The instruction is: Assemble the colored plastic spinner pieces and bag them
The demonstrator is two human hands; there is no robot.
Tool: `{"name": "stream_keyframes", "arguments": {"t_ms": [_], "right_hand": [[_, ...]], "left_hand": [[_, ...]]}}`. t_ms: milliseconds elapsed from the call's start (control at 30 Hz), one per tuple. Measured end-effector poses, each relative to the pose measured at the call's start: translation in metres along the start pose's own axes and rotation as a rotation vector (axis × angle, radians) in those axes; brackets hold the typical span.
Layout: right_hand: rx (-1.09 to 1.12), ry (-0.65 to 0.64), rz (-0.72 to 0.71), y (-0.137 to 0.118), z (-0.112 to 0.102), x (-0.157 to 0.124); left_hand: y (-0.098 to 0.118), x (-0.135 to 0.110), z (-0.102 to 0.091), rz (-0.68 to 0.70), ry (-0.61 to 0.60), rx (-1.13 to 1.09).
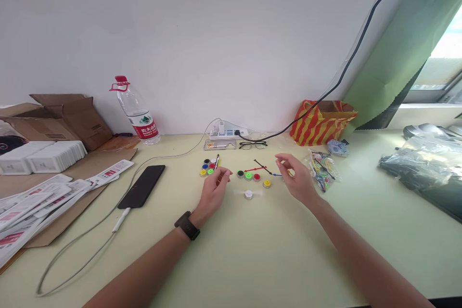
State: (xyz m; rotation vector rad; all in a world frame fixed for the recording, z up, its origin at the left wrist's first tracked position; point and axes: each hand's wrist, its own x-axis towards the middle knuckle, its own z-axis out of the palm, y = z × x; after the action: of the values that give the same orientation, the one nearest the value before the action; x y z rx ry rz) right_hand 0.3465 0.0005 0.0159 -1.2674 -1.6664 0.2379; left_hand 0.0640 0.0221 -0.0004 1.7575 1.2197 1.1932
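A small white round spinner (249,195) stands on the table between my hands, with a blurred pale streak on both sides of it. My left hand (212,190) is to its left, fingers loosely curled and seemingly holding nothing. To the right, my right hand (298,180) hovers with fingers bent and a little apart, with nothing visible in them. Behind the white spinner lie black (240,173), green (248,176), red (256,177) and yellow (266,184) round pieces. Thin red (255,169), black (263,166) and blue (277,174) bars lie beside them, the blue partly hidden by my right hand.
More coloured round pieces (207,166) sit beyond my left hand. A plastic bag of parts (323,168) lies right. Behind are glasses (252,145), a power strip (227,133) and a striped bag (321,125). A phone (142,186), bottle (139,113) and cardboard box (68,120) stand left.
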Motion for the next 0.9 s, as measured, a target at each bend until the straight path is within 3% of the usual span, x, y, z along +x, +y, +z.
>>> {"name": "stream_keyframes", "arguments": {"t_ms": [200, 333, 467, 700, 900], "right_hand": [[-0.222, -0.36, -0.063, 0.001, 0.004, -0.009], [-0.316, -0.476, -0.059, 0.005, 0.005, -0.01], [-0.32, -0.435, -0.062, 0.007, 0.004, -0.008], [-0.135, -0.139, -0.134, -0.024, 0.013, -0.015], [0.031, -0.236, -0.252, -0.055, 0.034, -0.035]], "left_hand": [[0.0, 0.001, 0.001, -0.007, -0.013, -0.009], [0.002, 0.0, 0.0, -0.011, -0.013, -0.002], [0.003, -0.001, 0.0, -0.006, -0.012, 0.003], [0.014, -0.012, 0.003, 0.176, -0.021, 0.092], [0.026, -0.026, 0.007, 0.484, -0.135, 0.198]]}}
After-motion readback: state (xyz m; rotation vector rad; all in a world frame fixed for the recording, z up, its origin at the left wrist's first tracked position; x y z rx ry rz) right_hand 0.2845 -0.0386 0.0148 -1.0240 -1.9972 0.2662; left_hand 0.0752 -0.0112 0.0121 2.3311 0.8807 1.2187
